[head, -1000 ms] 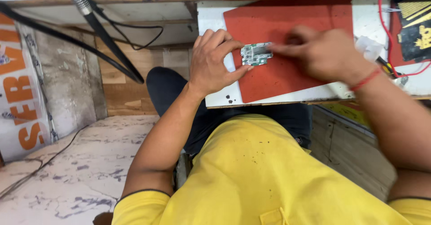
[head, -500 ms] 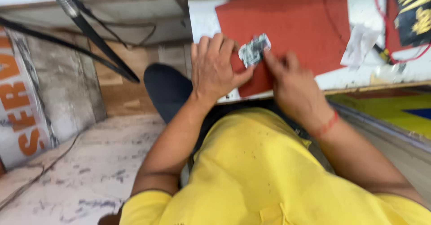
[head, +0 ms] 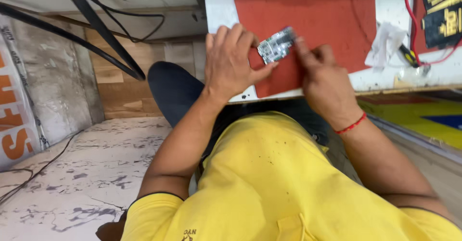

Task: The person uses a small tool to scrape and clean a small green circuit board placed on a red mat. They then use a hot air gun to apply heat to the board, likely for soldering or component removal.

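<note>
A small green-and-silver circuit board (head: 275, 45) sits above the red rubber mat (head: 327, 19), pinched between the left hand (head: 232, 60) and right hand (head: 323, 77) fingers (head: 303, 46).

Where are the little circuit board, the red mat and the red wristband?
circuit board (head: 275, 45), head view, middle of its green face
red mat (head: 322, 15), head view, bare part above the hands
wristband (head: 351, 125), head view, thread across the right wrist

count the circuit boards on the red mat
1. A small circuit board sits over the red mat, near its lower left part, pinched between the left hand and the right hand. Others may lie hidden under the hands.
</note>
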